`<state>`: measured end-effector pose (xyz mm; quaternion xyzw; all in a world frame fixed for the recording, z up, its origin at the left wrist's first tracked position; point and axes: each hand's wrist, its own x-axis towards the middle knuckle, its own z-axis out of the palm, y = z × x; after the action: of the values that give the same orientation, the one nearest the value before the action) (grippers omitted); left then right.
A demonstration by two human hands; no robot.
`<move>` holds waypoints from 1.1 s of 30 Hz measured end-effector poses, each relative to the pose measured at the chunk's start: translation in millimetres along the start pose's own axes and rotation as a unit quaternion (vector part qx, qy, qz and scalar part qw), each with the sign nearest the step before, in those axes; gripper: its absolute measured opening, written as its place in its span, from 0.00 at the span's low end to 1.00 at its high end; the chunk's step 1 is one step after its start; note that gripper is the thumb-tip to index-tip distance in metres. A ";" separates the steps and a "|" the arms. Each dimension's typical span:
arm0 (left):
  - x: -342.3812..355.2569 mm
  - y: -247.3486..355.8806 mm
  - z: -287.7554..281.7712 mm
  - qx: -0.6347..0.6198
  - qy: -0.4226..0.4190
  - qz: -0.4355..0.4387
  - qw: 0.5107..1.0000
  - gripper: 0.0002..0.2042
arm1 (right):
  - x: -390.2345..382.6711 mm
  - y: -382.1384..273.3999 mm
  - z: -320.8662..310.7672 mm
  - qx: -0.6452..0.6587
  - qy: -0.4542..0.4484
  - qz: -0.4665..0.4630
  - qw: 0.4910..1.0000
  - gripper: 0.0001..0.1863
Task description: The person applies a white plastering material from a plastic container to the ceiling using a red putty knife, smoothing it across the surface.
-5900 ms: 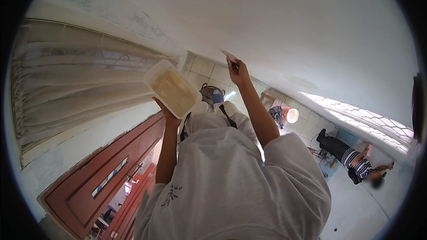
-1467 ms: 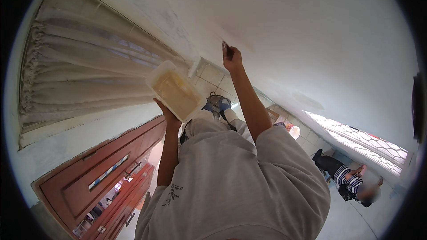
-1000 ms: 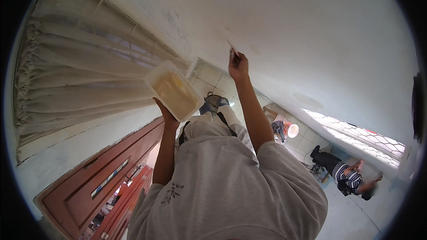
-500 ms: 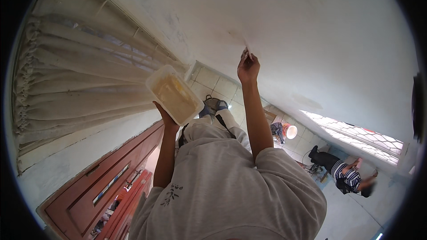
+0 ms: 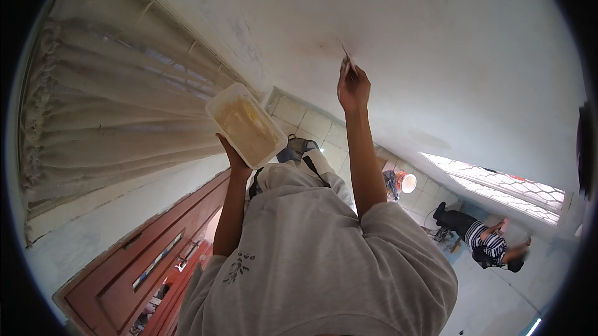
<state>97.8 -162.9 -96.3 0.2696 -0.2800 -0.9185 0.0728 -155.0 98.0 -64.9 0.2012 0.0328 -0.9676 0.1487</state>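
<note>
My left hand (image 5: 234, 158) is closed on the lower side of a translucent rectangular plastic tub (image 5: 272, 154), which is tilted so its inside shows. Pale paste (image 5: 246, 125) with a yellowish patch coats the bottom of the tub. Raised in front of me, my right hand (image 5: 354, 91) grips a thin putty knife (image 5: 346, 55), seen almost edge-on. Its tip is at the white wall (image 5: 436, 43), beside a small brownish mark; whether it touches cannot be made out. The fingers hide most of the handle.
A sheer curtain (image 5: 124, 111) hangs on the left above a reddish-brown door (image 5: 118, 273). Below lies a tiled floor (image 5: 305, 115) with a bucket (image 5: 408, 183). At right, another person (image 5: 483, 236) in a striped shirt works near a grilled window (image 5: 498, 186).
My right hand has moved slightly right and down, and the putty knife now slants up-left from it. The tub in my left hand has shifted only slightly.
</note>
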 end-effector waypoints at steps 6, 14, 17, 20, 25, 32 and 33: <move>25.8 -3.1 4.1 -0.003 0.013 -0.046 0.999 0.42 | -120.5 36.6 41.9 -0.496 -0.114 -0.087 0.857 0.08; 44.0 -16.9 41.3 0.024 -0.029 -0.029 0.999 0.43 | -161.4 112.0 94.6 -0.913 -0.164 -0.098 0.362 0.13; 39.0 -21.7 63.8 0.041 -0.025 -0.024 0.999 0.44 | -130.0 126.2 52.6 -0.925 -0.178 -0.103 0.318 0.14; 32.8 -19.1 77.4 0.053 -0.031 -0.046 0.997 0.45 | -132.1 127.0 63.5 -0.907 -0.210 -0.145 0.335 0.13; 41.0 -21.5 61.7 -0.030 -0.083 -0.050 0.995 0.46 | -151.9 103.1 101.1 -0.871 -0.136 -0.098 0.462 0.14; 43.2 -20.2 73.7 0.039 -0.046 -0.029 0.998 0.46 | -159.1 59.1 70.8 -0.566 -0.040 -0.066 0.821 0.15; 45.8 -22.7 69.6 0.051 -0.037 -0.024 0.998 0.46 | -156.8 56.0 59.6 -0.501 -0.032 -0.032 0.864 0.15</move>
<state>22.3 -124.0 -81.1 0.2451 -0.3223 -0.9140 0.0269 -23.6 80.3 52.1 0.0674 0.5149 -0.8310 0.1993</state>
